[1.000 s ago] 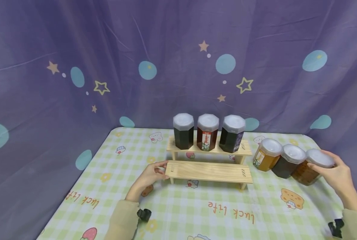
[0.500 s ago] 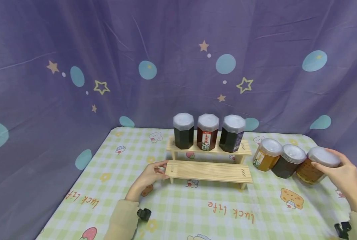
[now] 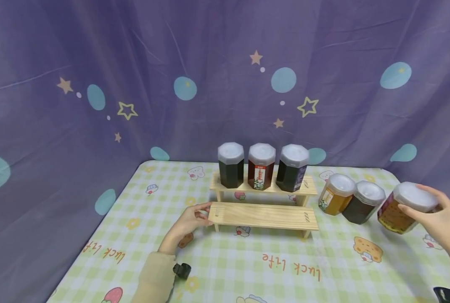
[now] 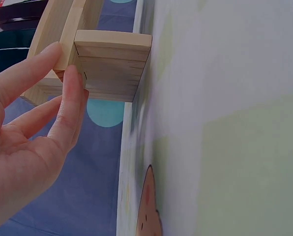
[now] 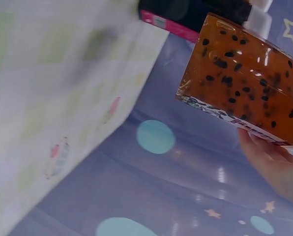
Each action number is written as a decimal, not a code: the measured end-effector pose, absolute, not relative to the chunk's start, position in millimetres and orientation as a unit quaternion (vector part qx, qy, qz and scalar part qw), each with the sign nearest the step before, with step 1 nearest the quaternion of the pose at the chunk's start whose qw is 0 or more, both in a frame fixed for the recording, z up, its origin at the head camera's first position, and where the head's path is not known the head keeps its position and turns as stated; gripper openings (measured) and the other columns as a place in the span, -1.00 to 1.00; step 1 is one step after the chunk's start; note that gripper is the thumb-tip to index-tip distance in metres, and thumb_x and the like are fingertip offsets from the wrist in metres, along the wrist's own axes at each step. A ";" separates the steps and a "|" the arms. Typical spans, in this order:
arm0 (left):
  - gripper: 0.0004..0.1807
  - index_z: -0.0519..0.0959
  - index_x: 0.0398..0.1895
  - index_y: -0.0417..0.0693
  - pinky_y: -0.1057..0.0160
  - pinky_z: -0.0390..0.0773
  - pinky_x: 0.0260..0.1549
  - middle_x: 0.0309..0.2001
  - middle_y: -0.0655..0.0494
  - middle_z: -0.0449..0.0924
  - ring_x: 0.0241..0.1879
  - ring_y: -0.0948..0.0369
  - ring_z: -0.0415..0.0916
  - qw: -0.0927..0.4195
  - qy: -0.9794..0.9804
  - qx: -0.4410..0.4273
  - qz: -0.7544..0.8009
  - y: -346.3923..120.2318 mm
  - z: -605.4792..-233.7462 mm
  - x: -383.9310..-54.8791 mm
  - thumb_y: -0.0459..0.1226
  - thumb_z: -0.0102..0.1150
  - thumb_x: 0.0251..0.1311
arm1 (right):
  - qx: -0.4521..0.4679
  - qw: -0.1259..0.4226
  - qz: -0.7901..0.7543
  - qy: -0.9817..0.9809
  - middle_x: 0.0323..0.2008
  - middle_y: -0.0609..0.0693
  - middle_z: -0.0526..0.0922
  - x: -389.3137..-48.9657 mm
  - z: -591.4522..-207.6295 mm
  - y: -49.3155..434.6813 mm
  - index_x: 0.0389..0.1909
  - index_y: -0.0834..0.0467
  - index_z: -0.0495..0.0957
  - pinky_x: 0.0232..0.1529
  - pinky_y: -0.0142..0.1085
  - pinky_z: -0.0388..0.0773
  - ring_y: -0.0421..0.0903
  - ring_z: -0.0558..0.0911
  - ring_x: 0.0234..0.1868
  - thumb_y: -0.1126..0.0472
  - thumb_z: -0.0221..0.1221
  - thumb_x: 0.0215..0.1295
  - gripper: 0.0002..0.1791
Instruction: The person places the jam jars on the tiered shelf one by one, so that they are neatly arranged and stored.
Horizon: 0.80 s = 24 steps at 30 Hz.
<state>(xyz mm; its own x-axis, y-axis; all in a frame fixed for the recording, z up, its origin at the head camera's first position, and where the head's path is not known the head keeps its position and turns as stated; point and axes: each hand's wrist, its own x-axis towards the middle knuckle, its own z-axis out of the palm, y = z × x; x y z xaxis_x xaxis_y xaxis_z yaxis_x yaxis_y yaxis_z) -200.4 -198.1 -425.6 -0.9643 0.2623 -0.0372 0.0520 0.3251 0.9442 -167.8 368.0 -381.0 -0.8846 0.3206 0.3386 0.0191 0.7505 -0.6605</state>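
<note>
Purple star-patterned backdrop (image 3: 217,92), seemingly creased fabric, behind a green-and-white checked tablecloth (image 3: 240,256).

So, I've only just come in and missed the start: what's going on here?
A person's right hand holds an orange jar with dark specks up off the table, while the left hand pinches the left end of the lower wooden shelf. Three dark jars stand on the upper shelf. Two other jars sit on the table, right of the shelves.
</note>
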 end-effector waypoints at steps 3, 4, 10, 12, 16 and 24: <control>-0.33 0.26 0.17 -0.39 0.35 0.44 -0.44 -0.08 -0.22 0.37 -0.36 0.16 0.45 0.088 0.810 0.100 0.571 -200.3 -434.3 -204.6 -0.49 0.24 -0.11 | -0.079 0.231 0.344 -0.907 0.03 0.48 0.23 -163.1 -375.2 362.5 0.29 0.04 0.15 -0.64 -0.64 0.21 -0.60 0.10 -0.40 0.13 0.29 -0.03 -0.18; -0.32 0.26 0.17 -0.38 0.36 0.44 -0.45 -0.08 -0.21 0.37 -0.37 0.18 0.45 0.086 0.810 0.100 0.571 -200.7 -435.9 -205.4 -0.48 0.24 -0.11 | -0.074 0.233 0.347 -0.905 0.03 0.49 0.23 -161.6 -373.0 360.9 0.29 0.02 0.16 -0.63 -0.65 0.20 -0.62 0.09 -0.39 0.15 0.29 -0.03 -0.19; -0.32 0.26 0.17 -0.38 0.36 0.44 -0.48 -0.09 -0.21 0.37 -0.39 0.20 0.44 0.078 0.810 0.105 0.571 -201.0 -438.1 -206.2 -0.47 0.25 -0.12 | -0.053 0.222 0.352 -0.908 0.01 0.47 0.23 -155.0 -358.3 348.2 0.28 -0.10 0.17 -0.63 -0.64 0.23 -0.67 0.11 -0.40 0.14 0.31 -0.05 -0.18; -0.32 0.27 0.17 -0.38 0.35 0.45 -0.48 -0.08 -0.21 0.37 -0.39 0.20 0.45 0.079 0.811 0.104 0.571 -200.9 -438.2 -206.2 -0.47 0.25 -0.12 | -0.046 0.217 0.350 -0.910 -0.01 0.45 0.25 -153.8 -354.2 342.5 0.28 -0.09 0.18 -0.63 -0.63 0.24 -0.66 0.14 -0.42 0.13 0.32 -0.05 -0.18; -0.33 0.29 0.17 -0.35 0.31 0.47 -0.47 -0.08 -0.20 0.38 -0.41 0.20 0.46 0.081 0.812 0.099 0.569 -200.6 -438.6 -205.9 -0.47 0.25 -0.12 | -0.032 0.206 0.343 -0.916 -0.05 0.43 0.31 -152.0 -348.0 330.7 0.28 -0.07 0.18 -0.63 -0.59 0.24 -0.66 0.16 -0.41 0.10 0.33 -0.07 -0.17; -0.33 0.29 0.16 -0.36 0.31 0.47 -0.47 -0.08 -0.18 0.38 -0.40 0.20 0.46 0.081 0.813 0.102 0.568 -201.7 -439.1 -205.4 -0.46 0.26 -0.12 | 0.006 0.203 0.360 -0.911 0.01 0.40 0.29 -151.5 -342.1 309.0 0.23 -0.07 0.25 -0.51 -0.69 0.24 -0.68 0.16 -0.34 0.12 0.35 -0.10 -0.21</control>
